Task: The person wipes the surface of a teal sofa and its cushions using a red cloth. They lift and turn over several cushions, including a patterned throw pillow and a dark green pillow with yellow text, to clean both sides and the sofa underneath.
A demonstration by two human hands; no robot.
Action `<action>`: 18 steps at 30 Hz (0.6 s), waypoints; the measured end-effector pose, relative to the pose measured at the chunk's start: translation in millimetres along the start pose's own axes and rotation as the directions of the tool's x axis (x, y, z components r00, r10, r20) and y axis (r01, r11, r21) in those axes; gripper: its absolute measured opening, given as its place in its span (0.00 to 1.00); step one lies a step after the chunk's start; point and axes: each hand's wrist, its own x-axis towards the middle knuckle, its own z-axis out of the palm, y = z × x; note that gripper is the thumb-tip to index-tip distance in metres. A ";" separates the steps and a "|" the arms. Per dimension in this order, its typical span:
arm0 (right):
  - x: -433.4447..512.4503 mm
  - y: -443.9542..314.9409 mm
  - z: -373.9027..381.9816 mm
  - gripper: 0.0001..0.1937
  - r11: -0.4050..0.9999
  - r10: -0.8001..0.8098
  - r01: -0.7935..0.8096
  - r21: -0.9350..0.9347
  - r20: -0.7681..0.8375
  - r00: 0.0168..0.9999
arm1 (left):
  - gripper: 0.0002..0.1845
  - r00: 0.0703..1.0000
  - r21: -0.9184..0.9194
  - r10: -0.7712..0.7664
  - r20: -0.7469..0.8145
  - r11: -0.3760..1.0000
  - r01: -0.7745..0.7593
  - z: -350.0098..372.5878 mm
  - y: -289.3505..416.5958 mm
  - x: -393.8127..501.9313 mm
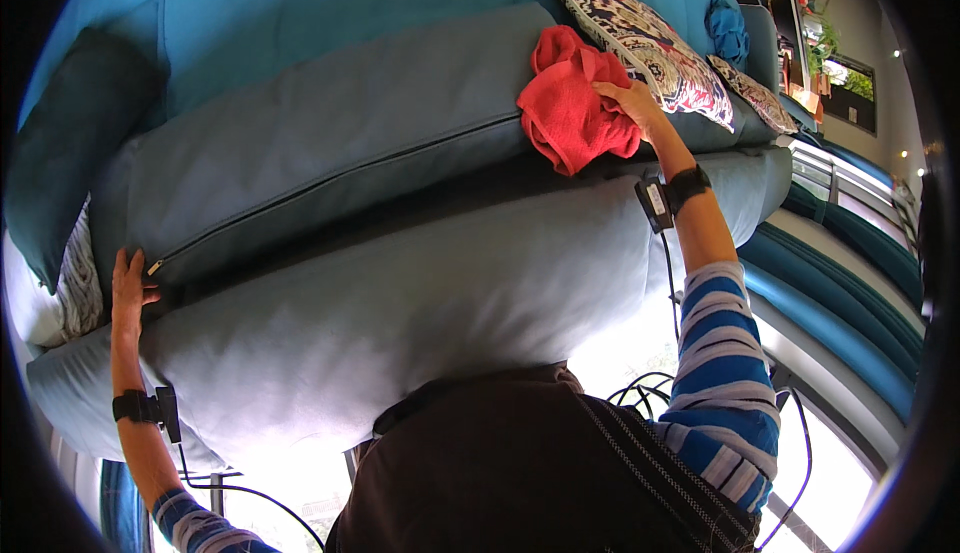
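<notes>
A red cloth lies bunched at the right end of a long grey sofa cushion, which stands tilted up and shows a black zipper along its side. My right hand grips the cloth's right side. At the cushion's lower left end, beside the zipper pull, my left hand rests with its fingers apart, touching the cushion's end. A dark gap runs between this cushion and the grey sofa part nearer to me.
Patterned pillows lean at the right. On the left are a dark cushion and a knitted light pillow. A blue crumpled cloth lies at the upper right. Black cables hang from both wrist devices.
</notes>
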 end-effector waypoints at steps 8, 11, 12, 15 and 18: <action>20.2 0.0 18.9 0.03 0.999 -0.004 0.008 0.050 -0.082 0.997 | 0.31 0.997 0.018 0.071 -0.015 0.997 -0.070 1.8 20.7 -1.2; -21.0 -5.8 13.3 0.04 0.993 -0.100 0.098 0.059 0.029 0.995 | 0.32 0.983 -0.011 0.177 -0.049 0.984 -0.178 -2.3 24.2 -1.2; -40.9 -5.0 8.6 0.05 0.993 -0.086 0.082 0.080 0.036 0.996 | 0.32 0.974 -0.025 0.216 -0.062 0.976 -0.218 -3.4 25.1 -1.8; -75.3 7.8 -10.3 0.04 0.985 0.145 -0.137 0.101 -0.067 0.987 | 0.35 0.979 -0.029 0.204 -0.027 0.978 -0.204 -4.2 30.2 -6.0; -66.8 24.4 -17.9 0.05 0.993 0.020 -0.014 0.116 -0.051 0.999 | 0.37 0.975 -0.062 0.206 0.083 0.978 -0.201 1.6 35.4 -18.5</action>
